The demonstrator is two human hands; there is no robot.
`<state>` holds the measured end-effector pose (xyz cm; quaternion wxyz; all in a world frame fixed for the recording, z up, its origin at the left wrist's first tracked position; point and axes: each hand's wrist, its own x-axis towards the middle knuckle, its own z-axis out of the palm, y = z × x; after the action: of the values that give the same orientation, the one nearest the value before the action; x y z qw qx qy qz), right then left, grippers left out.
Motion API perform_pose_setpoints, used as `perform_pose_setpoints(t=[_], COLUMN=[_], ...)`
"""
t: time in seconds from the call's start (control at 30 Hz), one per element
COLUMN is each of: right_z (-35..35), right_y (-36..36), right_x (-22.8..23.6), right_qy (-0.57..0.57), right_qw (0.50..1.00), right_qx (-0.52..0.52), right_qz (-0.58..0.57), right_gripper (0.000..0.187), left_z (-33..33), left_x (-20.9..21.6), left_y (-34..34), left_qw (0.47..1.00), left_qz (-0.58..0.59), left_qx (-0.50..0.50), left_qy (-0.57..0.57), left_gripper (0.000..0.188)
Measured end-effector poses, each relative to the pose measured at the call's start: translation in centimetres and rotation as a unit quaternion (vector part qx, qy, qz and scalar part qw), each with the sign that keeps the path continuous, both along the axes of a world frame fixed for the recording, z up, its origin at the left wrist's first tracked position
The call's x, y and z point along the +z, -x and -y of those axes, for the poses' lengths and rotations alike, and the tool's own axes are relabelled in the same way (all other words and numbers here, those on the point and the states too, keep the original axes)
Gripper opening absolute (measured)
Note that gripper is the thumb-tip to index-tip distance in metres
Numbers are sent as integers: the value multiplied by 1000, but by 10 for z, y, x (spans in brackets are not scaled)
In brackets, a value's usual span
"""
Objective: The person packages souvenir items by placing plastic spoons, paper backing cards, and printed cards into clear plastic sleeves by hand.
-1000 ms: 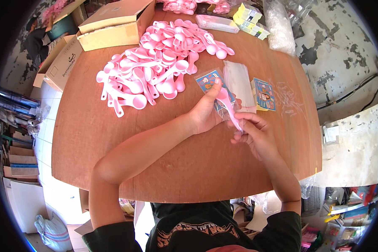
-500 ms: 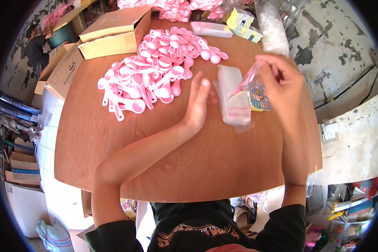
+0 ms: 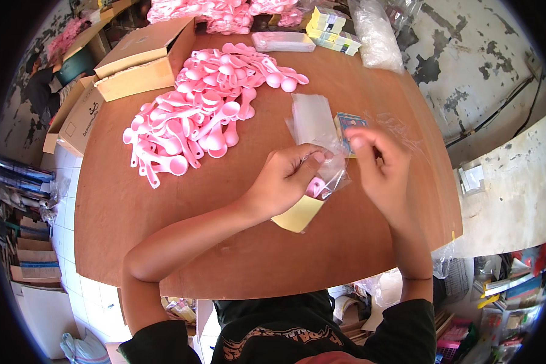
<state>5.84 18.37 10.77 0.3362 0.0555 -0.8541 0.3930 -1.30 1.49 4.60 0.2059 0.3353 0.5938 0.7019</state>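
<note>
My left hand pinches the top of a clear plastic bag in front of my chest. In the bag are a pink spoon, mostly hidden, and a yellow card. To its right, close by, my right hand is closed, thumb and forefinger drawn together and slightly blurred. Whether a bit of plastic is between them is too small to see. Just beyond both hands lie a stack of clear bags and a small pile of blue printed cards.
A large heap of pink spoons covers the table's left middle. Behind it stand a cardboard box, a bundle of clear bags, stacked yellow card packs and a plastic roll. Loose clear film lies at right.
The bag has come from my right hand to my left, lower and nearer me, with its yellow card now showing. My left hand has closed on it; my right has moved down and nearer.
</note>
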Motion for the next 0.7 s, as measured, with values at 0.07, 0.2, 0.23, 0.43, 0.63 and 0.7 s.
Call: perform_pose_setpoints(t=[0.07, 0.2, 0.23, 0.43, 0.63, 0.7], right_z=[-2, -3, -7, -10, -8, -14], right_y=[-10, -14, -13, -18, -20, -17], right_x=[4, -12, -16, -23, -35, -37], right_qy=[-122, -171, -169, -261, -337, -248], right_qw=[991, 985, 985, 965, 941, 967], right_qx=[54, 30, 24, 31, 9, 26], right_qz=[23, 21, 23, -4, 21, 58], right_gripper=[8, 10, 10, 9, 10, 9], left_z=[2, -2, 0, 1, 1, 0], left_x=[2, -2, 3, 8, 9, 3], left_y=[0, -5, -6, -15, -10, -6], left_qw=[997, 995, 991, 976, 953, 945], left_qz=[14, 17, -12, -34, -117, -142], left_qx=[-45, -77, -93, -139, -185, -199], left_qy=[55, 53, 98, 167, 208, 218], left_gripper=[28, 25, 23, 22, 19, 21])
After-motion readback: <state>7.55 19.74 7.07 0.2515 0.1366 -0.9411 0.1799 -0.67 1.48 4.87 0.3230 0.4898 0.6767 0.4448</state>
